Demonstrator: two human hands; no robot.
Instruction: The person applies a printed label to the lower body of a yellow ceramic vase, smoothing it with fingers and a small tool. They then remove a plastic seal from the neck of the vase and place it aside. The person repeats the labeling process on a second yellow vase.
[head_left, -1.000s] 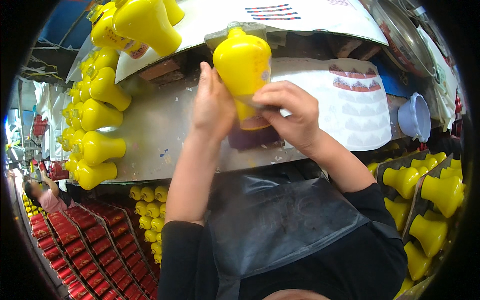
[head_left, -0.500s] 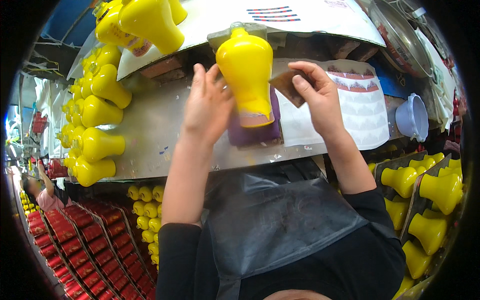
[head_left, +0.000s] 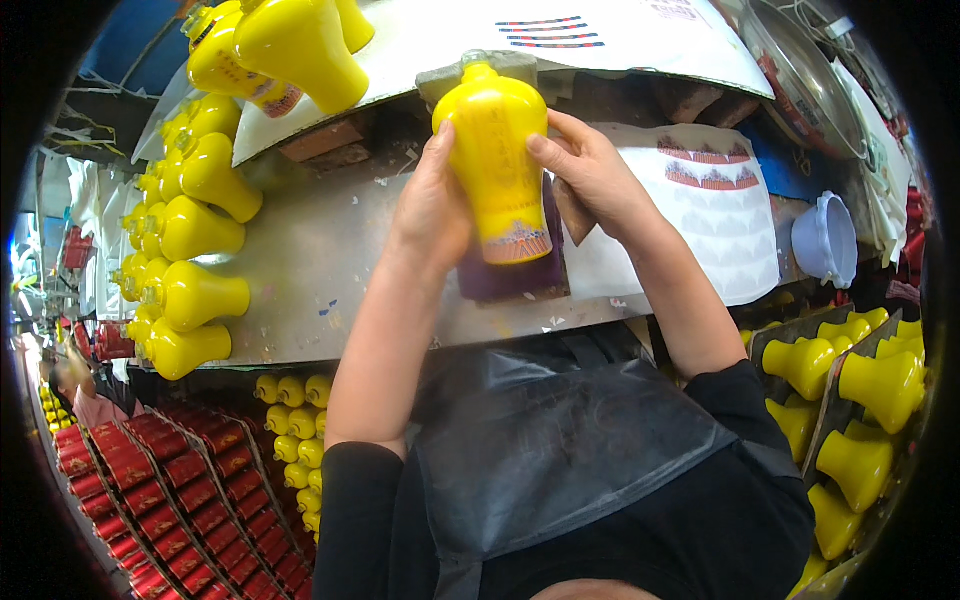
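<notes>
A glossy yellow bottle lies in the middle of the bench, its clear glass neck pointing away from me. Faint lettering shows on its body, and a patterned decal band rings its base. My left hand grips the bottle's left side, thumb on top. On the right side, my right hand holds it with thumb and fingers, also keeping a flat brown scraper-like piece against the palm. Beneath the bottle are a purple cloth pad and a grey support block near the neck.
Decal sheets lie right of the bottle, with strip decals on the raised white board. Yellow bottles line the bench's left. A lavender bucket stands right. Racks hold red items and more yellow bottles.
Both hands have closed onto the bottle's sides. The bottle has turned, so lettering and the decal band now face up. The brown piece has swung down in my right hand.
</notes>
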